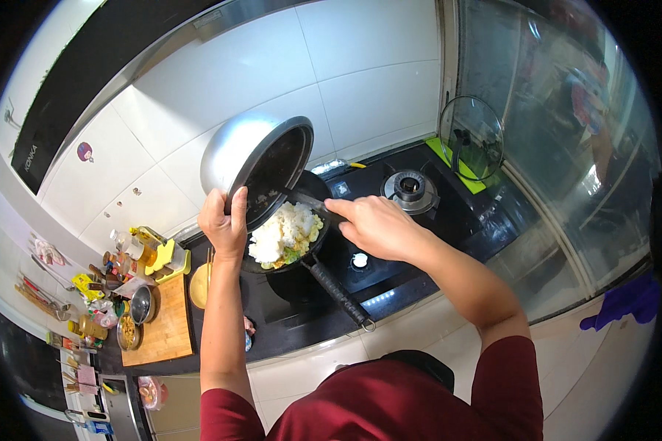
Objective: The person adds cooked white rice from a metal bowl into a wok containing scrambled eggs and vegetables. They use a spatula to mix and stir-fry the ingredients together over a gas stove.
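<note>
My left hand (226, 223) grips the rim of a silver inner cooking pot (224, 151) with a dark inside. The pot is tipped on its side, its mouth facing the wok. In my right hand (381, 226) is a dark flat-bladed spatula (307, 200), index finger along its handle, its tip at the pot's lower mouth. Below lies a heap of white rice (285, 229), with yellow and green pieces of food under it. The heap fills a black wok with a wrapped handle (336, 292) pointing toward me. A few grains cling inside the pot.
A bare gas burner (410, 189) is at right, with a glass lid (472, 140) standing behind it on a green board (456, 165). To the left are a wooden cutting board (165, 323), metal bowls (143, 303), an oil bottle (136, 248) and a yellow plate (198, 287). Tiled wall rises behind.
</note>
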Demonstrator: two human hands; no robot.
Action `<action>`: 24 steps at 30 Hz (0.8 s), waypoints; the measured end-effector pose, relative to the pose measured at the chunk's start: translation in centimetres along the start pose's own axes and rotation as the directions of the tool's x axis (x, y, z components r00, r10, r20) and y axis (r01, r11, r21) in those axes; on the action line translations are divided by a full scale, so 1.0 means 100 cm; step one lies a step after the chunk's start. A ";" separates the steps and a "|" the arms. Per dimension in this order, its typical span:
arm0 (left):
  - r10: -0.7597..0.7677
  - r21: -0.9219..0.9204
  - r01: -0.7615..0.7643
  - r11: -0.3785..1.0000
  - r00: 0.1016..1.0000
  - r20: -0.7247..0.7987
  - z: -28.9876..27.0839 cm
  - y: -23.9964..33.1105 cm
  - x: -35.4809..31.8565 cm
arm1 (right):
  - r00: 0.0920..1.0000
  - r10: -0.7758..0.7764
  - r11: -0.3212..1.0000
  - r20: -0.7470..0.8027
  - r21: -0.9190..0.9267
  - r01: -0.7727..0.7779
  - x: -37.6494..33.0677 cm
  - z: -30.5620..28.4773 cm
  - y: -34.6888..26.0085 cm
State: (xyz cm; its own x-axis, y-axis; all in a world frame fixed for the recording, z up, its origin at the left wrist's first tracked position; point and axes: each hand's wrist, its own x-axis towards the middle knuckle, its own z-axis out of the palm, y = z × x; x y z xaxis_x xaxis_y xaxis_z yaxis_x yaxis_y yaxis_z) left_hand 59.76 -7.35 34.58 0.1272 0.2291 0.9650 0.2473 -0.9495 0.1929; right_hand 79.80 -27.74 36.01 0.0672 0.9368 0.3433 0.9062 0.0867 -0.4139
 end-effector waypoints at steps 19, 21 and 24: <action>-0.114 -0.034 0.111 0.993 0.991 -0.068 -0.001 -0.008 -0.007 | 0.981 -0.018 0.955 -0.192 0.288 0.074 -0.001 0.047 0.055; -0.109 -0.027 0.108 0.994 0.991 -0.077 -0.004 -0.011 -0.008 | 0.999 -0.009 0.920 -0.052 0.390 0.029 -0.011 0.048 0.053; -0.155 -0.065 0.150 0.987 0.984 -0.093 -0.009 -0.014 -0.009 | 0.993 0.014 0.880 -0.120 0.473 0.045 -0.011 0.040 0.050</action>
State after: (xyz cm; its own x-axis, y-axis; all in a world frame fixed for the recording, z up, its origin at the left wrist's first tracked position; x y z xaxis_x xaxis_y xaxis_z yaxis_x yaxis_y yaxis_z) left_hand 58.45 -6.44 33.57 -0.0022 0.3531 0.9356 0.2004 -0.9164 0.3464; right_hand 82.63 -27.00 30.18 0.1295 0.8904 0.4364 0.6033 0.2786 -0.7473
